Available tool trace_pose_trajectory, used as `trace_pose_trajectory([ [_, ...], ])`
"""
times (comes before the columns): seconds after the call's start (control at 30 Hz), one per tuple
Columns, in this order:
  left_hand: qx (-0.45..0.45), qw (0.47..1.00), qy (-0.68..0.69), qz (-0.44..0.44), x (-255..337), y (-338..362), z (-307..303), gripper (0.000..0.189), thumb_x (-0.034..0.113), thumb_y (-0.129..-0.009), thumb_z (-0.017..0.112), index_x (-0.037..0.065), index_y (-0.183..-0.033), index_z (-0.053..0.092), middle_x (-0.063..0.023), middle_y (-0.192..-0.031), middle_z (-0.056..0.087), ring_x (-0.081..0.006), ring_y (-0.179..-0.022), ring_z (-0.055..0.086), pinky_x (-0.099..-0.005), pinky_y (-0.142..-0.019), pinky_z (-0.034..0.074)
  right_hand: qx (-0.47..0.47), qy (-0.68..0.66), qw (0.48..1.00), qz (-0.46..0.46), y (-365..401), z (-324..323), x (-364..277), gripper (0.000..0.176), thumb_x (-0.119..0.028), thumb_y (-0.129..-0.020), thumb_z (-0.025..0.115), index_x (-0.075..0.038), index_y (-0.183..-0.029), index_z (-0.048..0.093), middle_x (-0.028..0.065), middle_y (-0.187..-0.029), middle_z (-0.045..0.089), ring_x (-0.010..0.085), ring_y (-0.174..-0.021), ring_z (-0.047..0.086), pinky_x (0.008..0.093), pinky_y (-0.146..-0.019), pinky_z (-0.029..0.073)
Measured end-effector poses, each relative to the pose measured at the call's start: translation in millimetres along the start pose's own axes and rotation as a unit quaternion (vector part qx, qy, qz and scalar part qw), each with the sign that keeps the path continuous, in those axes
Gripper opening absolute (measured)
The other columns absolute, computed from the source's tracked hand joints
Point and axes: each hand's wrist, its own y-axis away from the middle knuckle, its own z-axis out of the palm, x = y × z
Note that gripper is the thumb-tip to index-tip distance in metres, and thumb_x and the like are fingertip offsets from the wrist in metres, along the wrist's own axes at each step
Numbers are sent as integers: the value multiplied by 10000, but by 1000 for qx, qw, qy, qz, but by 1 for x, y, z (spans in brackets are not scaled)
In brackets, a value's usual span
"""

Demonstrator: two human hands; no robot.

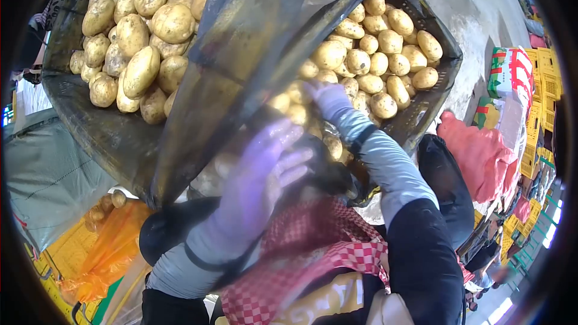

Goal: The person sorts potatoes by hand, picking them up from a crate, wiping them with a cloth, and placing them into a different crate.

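Two dark-lined crates of potatoes stand before me. Larger potatoes [141, 30] fill the left crate [90, 126]; smaller ones [385, 54] lie in the right crate [442, 63]. A dark plastic sheet [241, 30] hangs between them. My left hand [265, 162], in a purple glove and blurred, is raised with its fingers spread and nothing in it, below the sheet. My right hand [328, 97], gloved too, reaches among the potatoes at the near left of the right crate. Its fingertips are hidden, so whether it holds a potato cannot be told.
An orange bag [111, 259] and a few potatoes [108, 203] lie at the lower left, by a yellow crate [69, 253]. On the right are a pink sack [478, 153], a red-and-white bag [518, 75] and stacked yellow crates [545, 78]. Other people appear at the lower right edge.
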Motion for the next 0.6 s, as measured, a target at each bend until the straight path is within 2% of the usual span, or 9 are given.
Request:
trace_pose_trajectory([
  [0.07,6,1000,-1,-9,-2,-3,1,708,456,-982,462,57,-1517,226,-180,-1518,330,-327,-1312,424,-477,-1097,322,280,131,937,-165,-44,78,9,393,-160,-921,481,-124,-1312,508,133,-1331,555,299,-1102,625,470,-921,467],
  [0.17,15,1000,-5,-22,-5,-6,1,703,454,-988,462,56,-1516,222,-185,-1511,336,-331,-1306,432,-481,-1092,335,50,143,981,-120,-64,49,-14,440,-170,-918,486,-123,-1356,473,131,-1322,563,311,-1148,590,481,-965,434],
  [0.27,14,999,-16,-25,-5,-8,2,693,449,-998,452,54,-1516,216,-186,-1504,342,-335,-1301,441,-481,-1088,347,27,131,983,-124,-70,44,-12,440,-202,-860,597,-160,-1293,530,132,-1211,618,317,-1139,583,464,-966,451],
  [0.37,15,1000,-25,-5,-9,-11,-7,668,418,-1011,442,54,-1519,206,-187,-1503,341,-336,-1302,442,-467,-1086,359,18,-42,998,-43,-39,14,2,593,-188,-885,565,-96,-1448,406,159,-1312,566,289,-1155,577,397,-981,441],
  [0.4,12,1000,-26,3,-10,-11,-9,661,405,-1014,442,55,-1521,201,-188,-1503,339,-335,-1304,441,-461,-1085,362,37,-226,972,-54,-23,10,9,611,-192,-877,567,-81,-1454,398,155,-1323,559,275,-1165,569,378,-984,442],
  [0.43,6,1000,-27,13,-12,-13,-10,655,392,-1018,441,55,-1523,196,-189,-1504,337,-334,-1306,440,-455,-1084,365,56,-399,913,-62,-3,9,21,630,-196,-870,569,-66,-1460,391,151,-1334,552,262,-1175,560,359,-986,442],
  [0.5,4,999,-38,13,-21,-16,-12,629,362,-1025,435,65,-1525,194,-182,-1489,361,-323,-1286,467,-444,-1074,384,43,-676,730,-92,39,-12,24,683,-190,-849,587,-41,-1477,364,139,-1359,532,232,-1201,536,332,-1000,436],
  [0.57,2,999,-50,4,-27,-17,-9,608,338,-1029,435,77,-1525,198,-169,-1464,396,-307,-1256,500,-435,-1052,412,-35,-839,535,-91,90,-59,18,754,-109,-795,660,-36,-1483,360,107,-1398,504,204,-1256,500,324,-1059,398],
  [0.6,5,998,-57,-5,-28,-17,-6,599,329,-1030,437,83,-1523,203,-160,-1446,418,-297,-1238,519,-432,-1036,431,-2,-810,578,-101,109,-75,12,760,-85,-781,674,-35,-1476,372,107,-1406,500,203,-1272,491,327,-1071,387],
])
